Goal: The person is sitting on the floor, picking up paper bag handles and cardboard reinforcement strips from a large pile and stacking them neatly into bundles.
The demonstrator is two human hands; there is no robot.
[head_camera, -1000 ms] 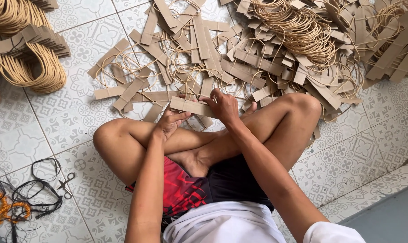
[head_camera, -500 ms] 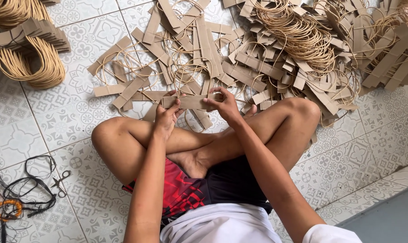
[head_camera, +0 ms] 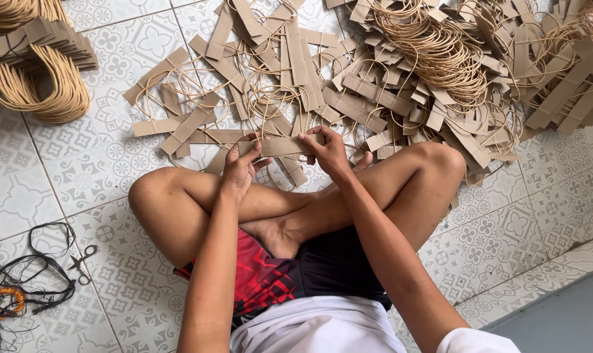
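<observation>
Cardboard strip held level, left hand and right hand grip closed on its ends, above crossed legs

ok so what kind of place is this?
Probably a home or small workshop floor used for handwork: patterned floor tiles, a heap of cardboard strips with cord loops, scissors lying beside the seated person.

Brown cardboard strip, level, between knees
</observation>
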